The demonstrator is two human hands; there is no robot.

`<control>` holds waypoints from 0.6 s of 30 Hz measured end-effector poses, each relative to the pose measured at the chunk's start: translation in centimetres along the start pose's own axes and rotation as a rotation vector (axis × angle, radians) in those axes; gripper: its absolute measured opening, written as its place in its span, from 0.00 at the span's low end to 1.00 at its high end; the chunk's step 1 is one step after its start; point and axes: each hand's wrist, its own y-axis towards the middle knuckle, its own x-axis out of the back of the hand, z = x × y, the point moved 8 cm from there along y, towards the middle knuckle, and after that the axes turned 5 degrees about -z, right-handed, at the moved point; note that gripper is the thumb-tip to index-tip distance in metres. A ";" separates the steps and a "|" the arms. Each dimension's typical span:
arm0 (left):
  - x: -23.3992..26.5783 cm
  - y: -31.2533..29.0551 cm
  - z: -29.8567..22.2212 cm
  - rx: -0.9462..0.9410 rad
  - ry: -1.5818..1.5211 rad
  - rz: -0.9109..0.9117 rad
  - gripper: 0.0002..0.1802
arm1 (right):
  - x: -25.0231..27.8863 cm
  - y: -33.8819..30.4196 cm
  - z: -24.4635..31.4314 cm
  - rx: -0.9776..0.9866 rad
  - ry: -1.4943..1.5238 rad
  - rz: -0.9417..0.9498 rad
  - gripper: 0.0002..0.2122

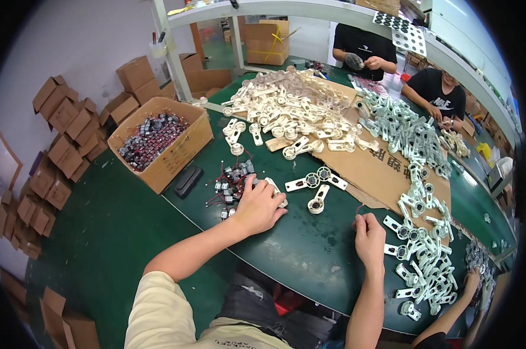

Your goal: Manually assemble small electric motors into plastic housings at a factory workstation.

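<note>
Left hand: palm down, fingers curled over a cream plastic bracket beside small wired motors at ten o'clock. Right hand: loosely closed, pinching a thin red wire on green felt table.

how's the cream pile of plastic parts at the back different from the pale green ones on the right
The cream pile is a warm off-white; the pale green parts are a cool mint. The cream pile is heaped in one broad mound at the far middle of the table, while the green parts trail in a long band down the right side toward the near edge. Both are flat arm-shaped pieces with round ends, lying partly on brown cardboard.
</note>
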 end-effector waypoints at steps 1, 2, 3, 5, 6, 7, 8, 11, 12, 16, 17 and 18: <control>0.0 0.0 -0.2 0.014 0.005 -0.004 0.19 | -0.1 0.0 0.2 -0.010 0.022 0.004 0.11; 0.0 0.2 -0.5 0.021 0.006 -0.006 0.19 | 0.0 0.0 0.3 -0.026 0.042 0.003 0.11; 0.7 0.4 -0.8 0.072 -0.003 -0.023 0.19 | 0.1 0.0 0.4 -0.032 0.030 0.010 0.09; 0.2 0.3 -0.5 0.123 0.044 0.007 0.18 | 0.5 0.1 0.7 -0.036 0.110 -0.042 0.09; 0.3 0.4 -0.5 0.122 0.055 -0.002 0.16 | 0.6 0.0 0.8 -0.055 0.142 -0.046 0.08; 0.8 0.4 -0.5 0.138 0.036 -0.040 0.13 | 0.6 0.0 0.6 -0.073 0.193 -0.038 0.07; 1.1 0.6 -0.2 0.186 0.032 -0.027 0.12 | 0.6 0.0 0.4 -0.093 0.240 -0.034 0.07; 2.9 1.2 0.2 0.301 0.016 0.009 0.19 | 0.4 0.0 -0.2 -0.135 0.291 -0.002 0.07; 3.3 1.3 -0.1 0.300 0.026 0.007 0.21 | 0.4 0.1 -0.1 -0.112 0.277 -0.002 0.08; -0.4 0.9 -0.7 0.234 0.080 0.300 0.21 | 0.8 0.0 0.0 -0.116 0.242 0.002 0.07; -0.9 0.6 -0.7 0.253 0.026 0.327 0.19 | 0.9 0.0 0.2 -0.122 0.241 -0.002 0.07; -1.0 0.5 -0.7 0.248 0.024 0.330 0.19 | 0.9 0.0 0.4 -0.123 0.227 -0.001 0.07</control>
